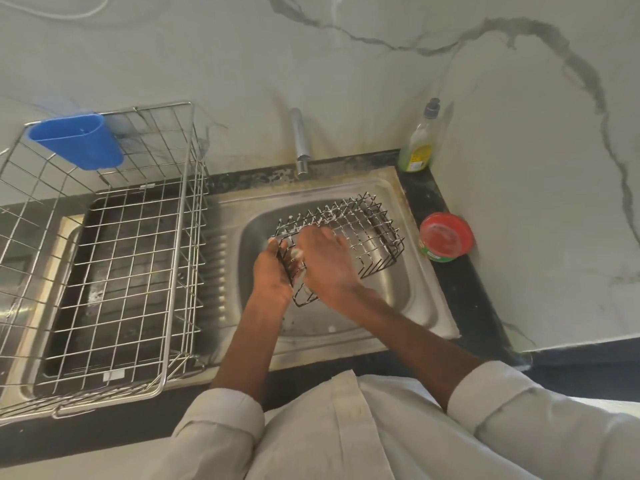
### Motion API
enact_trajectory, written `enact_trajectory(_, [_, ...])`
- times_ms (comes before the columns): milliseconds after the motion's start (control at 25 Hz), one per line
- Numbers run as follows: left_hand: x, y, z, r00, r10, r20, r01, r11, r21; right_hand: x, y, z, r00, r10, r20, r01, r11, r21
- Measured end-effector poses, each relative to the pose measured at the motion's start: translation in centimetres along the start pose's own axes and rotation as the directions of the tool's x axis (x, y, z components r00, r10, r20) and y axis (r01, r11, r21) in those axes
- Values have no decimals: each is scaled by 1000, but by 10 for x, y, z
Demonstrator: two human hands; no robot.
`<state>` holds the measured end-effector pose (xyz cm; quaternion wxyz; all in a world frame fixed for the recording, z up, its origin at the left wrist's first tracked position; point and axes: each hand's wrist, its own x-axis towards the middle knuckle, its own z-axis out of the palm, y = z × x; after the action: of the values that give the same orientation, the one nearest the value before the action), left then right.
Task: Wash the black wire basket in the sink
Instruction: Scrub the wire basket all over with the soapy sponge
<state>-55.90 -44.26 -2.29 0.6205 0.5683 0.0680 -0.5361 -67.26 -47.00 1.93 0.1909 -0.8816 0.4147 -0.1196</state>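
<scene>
Left hand (272,271) grips the near end of the black wire basket (349,237), fingers hooked through its wires, above the bowl of the stainless steel sink (408,292). Right hand (325,261) lies on the basket just right of it, fingers pressing something pale and green, too blurred to name. Farther right on the dark worktop (474,299) sits a round red-lidded tub (446,236); beyond the hands stands a chrome tap (300,143).

Black wire basket (349,233) flecked with white suds, in a brushed, dull stainless steel sink (408,306). Shiny metal wire rack (104,258), glossy blue plastic cup (76,142), veined marble-look wall (346,64).
</scene>
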Motion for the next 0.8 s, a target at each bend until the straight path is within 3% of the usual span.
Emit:
enact_trajectory(80, [6, 5, -1, 1000, -5, -26, 4, 1000, -31, -5, -3, 3, 992, -126, 14, 126, 992, -3])
enact_trajectory(120, [8, 7, -3, 999, -18, -27, 17, 998, -61, -6, 4, 1, 994, -109, 8, 109, 994, 10])
enact_trajectory(200, [9, 11, -10, 997, -58, -44, 53, 991, -122, -1, 36, -3, 996, 54, -64, -52, 998, 29])
enact_trajectory(280, [8, 16, -17, 990, -108, -90, 94, 986, -140, 5, 79, -8, 942, 280, -184, -278, 960, 38])
enact_trajectory(400, [5, 21, -20, 962, -242, -123, 206, 946, -250, 8, 132, -2, 792, 580, -193, -503, 797, 334])
enact_trajectory(480, [3, 20, -17, 944, -304, -126, 250, 912, -324, 5, 144, 6, 709, 701, -76, -513, 587, 626])
enact_trajectory(600, [2, 14, -13, 936, -327, -128, 256, 886, -386, 6, 148, 10, 609, 789, 83, -511, 311, 802])
enact_trajectory(720, [-5, 16, -8, 970, -235, -59, 208, 934, -291, 13, 150, 15, 589, 801, 107, -472, 233, 850])
enact_trajectory(800, [-15, 20, 2, 991, -133, -15, 131, 989, -70, 19, 153, 15, 564, 821, 94, -436, 199, 878])
